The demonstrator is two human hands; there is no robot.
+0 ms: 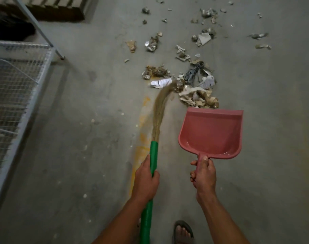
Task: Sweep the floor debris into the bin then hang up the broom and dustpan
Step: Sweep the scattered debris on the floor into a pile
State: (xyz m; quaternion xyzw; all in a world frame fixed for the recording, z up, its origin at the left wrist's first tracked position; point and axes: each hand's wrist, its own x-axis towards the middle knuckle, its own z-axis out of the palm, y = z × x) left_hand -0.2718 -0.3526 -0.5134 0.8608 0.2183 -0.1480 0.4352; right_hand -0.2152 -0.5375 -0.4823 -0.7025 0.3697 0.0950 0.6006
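Head view: a pink dustpan (pixel 211 132), nothing inside, is held by its handle in the right hand's (pixel 203 173) curled fingers, lip touching piled debris (pixel 197 95). The green-handled broom (pixel 154 155) is gripped by the left hand (pixel 146 182), bristles in the scraps.

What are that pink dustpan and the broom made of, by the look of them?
The dustpan looks like smooth moulded plastic, glossy where light glints near its handle. The broom has dry, straw-coloured grass-like bristles; its handle seems wrapped in shiny green tape or plastic.
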